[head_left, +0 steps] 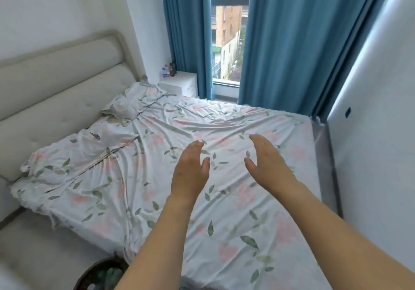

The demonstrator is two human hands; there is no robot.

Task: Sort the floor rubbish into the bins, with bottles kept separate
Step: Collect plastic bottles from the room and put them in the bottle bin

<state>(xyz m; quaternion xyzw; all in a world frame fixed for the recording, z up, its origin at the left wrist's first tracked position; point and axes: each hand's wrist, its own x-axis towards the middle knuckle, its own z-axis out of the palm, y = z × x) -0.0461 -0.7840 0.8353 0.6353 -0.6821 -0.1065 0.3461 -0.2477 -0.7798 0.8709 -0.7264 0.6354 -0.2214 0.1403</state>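
Left hand (pixel 190 170): raised over the bed, palm inward, fingers together and extended. Grip wide, holding nothing.

Right hand (pixel 267 161): raised beside the left, well apart from it, palm inward, thumb spread. Grip wide, holding nothing. The two palms face each other in mid-air and touch no object; probably a resting or starting pose, since no rubbish is within reach.

Bed (pixel 280 233): fills the middle of the view, covered by a rumpled floral sheet. Pillows (pixel 121 107) lie at the far left against a padded headboard (pixel 56 83).

Basket (pixel 89 274): dark, round, at the near left bottom edge, beside the bed; holds greenish items, too blurred to name. Possibly one of the bins; cannot tell.

Bottles (pixel 165 71): small group standing on the white nightstand (pixel 179 83) at the far side, next to the blue curtains (pixel 276 42). Not on the floor.

Floor rubbish: none in view; the floor itself is hidden by bed and arms. Judgement: sorting not yet begun from this stance; the view must drop to the floor first.
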